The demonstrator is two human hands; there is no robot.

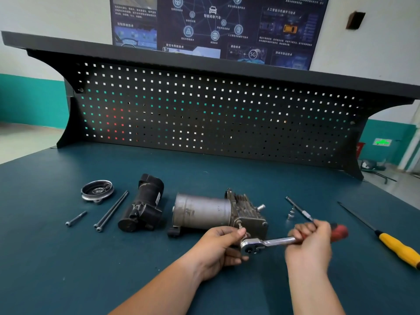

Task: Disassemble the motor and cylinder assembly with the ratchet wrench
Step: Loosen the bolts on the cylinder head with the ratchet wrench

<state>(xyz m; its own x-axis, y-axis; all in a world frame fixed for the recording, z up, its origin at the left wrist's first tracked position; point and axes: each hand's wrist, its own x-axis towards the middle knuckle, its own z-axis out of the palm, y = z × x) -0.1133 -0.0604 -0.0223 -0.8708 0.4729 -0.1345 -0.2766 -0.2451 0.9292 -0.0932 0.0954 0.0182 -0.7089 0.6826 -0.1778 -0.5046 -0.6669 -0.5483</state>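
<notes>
The motor and cylinder assembly [204,212] lies on its side on the blue table [68,269], grey motor can to the left and finned cylinder block to the right. The ratchet wrench [275,242] has its head at the assembly's near right corner, where a small fastener stands. The right hand [311,239] is wrapped round the wrench's red handle, out to the right of the assembly. The left hand [218,246] is curled close round the wrench head against that same corner. Its fingers hide the socket, so whether it is fully seated on the fastener cannot be told. To do this step well, I judge the left hand should press the head square onto the fastener and pin the assembly against rolling. The right hand should pull from the handle's far end in short, level arcs, so the socket does not cam off. Left of the assembly lie a black housing [143,208], two long bolts [111,211], a short bolt [76,218] and a round end cap [97,190]. Just right of it stand a spare socket [291,213] and an extension bar [298,209], with a yellow-handled screwdriver [395,244] farther right. Any freed fastener belongs with those bolts, well away from the swing.
</notes>
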